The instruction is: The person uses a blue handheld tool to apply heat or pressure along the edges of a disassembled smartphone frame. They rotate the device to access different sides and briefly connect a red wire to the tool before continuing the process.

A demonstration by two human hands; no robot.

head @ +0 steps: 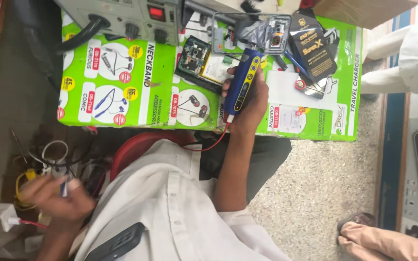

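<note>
My right hand (250,104) is shut on a blue and yellow pen-shaped tool (243,79) with a red cable (216,140) trailing from its rear end. Its tip points toward an opened phone with a bare circuit board (197,58) on the green poster-covered table (122,87). My left hand (56,198) is low at the left, blurred, among a tangle of wires (49,157) beside a white plug (1,217). Whether it grips anything is unclear.
A grey power supply box (131,17) with knobs sits at the table's back left. A phone frame (267,31) and black packets (310,46) lie near the tool. Another person's foot (383,237) and white clothing (412,53) are at the right. A black phone (117,244) sticks out of my shirt pocket.
</note>
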